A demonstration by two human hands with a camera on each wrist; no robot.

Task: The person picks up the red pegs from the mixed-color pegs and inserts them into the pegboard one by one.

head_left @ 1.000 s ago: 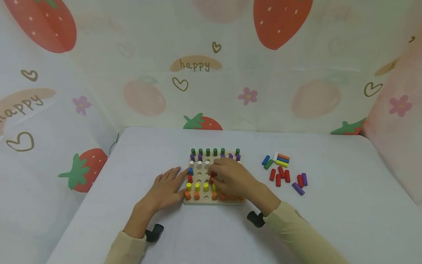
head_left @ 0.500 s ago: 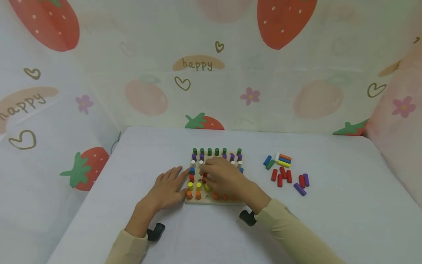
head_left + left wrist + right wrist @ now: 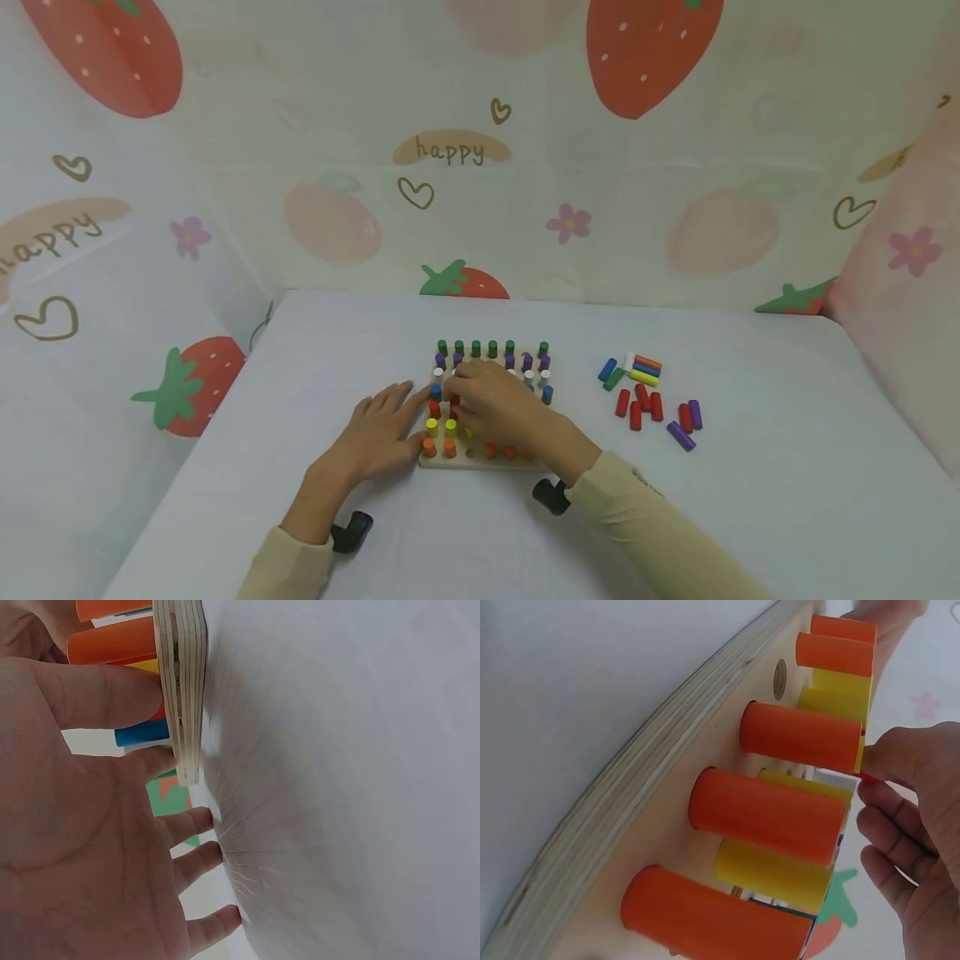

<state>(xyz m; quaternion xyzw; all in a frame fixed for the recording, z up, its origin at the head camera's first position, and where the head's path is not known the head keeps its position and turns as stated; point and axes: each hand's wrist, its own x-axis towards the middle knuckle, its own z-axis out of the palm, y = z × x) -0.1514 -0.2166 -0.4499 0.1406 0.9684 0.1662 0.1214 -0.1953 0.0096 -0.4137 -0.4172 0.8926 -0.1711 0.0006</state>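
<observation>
Your right hand (image 3: 495, 404) pinched a red peg (image 3: 454, 401) between thumb and fingertips over the pegboard (image 3: 457, 464), next to the end red peg (image 3: 434, 410); whether it had entered a hole could not be told. The step looked like setting the red row, and the next move seemed to call for pressing straight down without nudging the yellow pegs (image 3: 451, 427) in front. Your left hand (image 3: 377, 433) lay extended, thumb and forefinger touching the board's edge, the other fingertips on the table (image 3: 450, 542). Loose red pegs (image 3: 635, 415) lay well off to the right.
</observation>
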